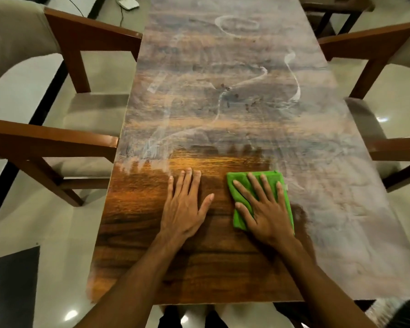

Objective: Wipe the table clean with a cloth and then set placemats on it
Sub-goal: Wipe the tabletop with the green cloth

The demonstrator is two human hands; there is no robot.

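Head view: right hand (268, 209), fingers spread, presses cloth (239, 216); left hand (184, 204) flat, fingers together; table (133, 233) near-left corner wiped, rest filmed; placemats unseen.

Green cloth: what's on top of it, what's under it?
On top, the right hand presses flat, fingers straight. The green cloth lies on the wooden table; the surface beneath it is covered.

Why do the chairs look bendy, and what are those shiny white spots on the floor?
In the head view, the wide-angle lens bows the chairs and the table edges outward; the white spots on the floor are light glaring off its glossy surface; the far table end looks softer, while the left hand, right hand and green cloth look sharp.
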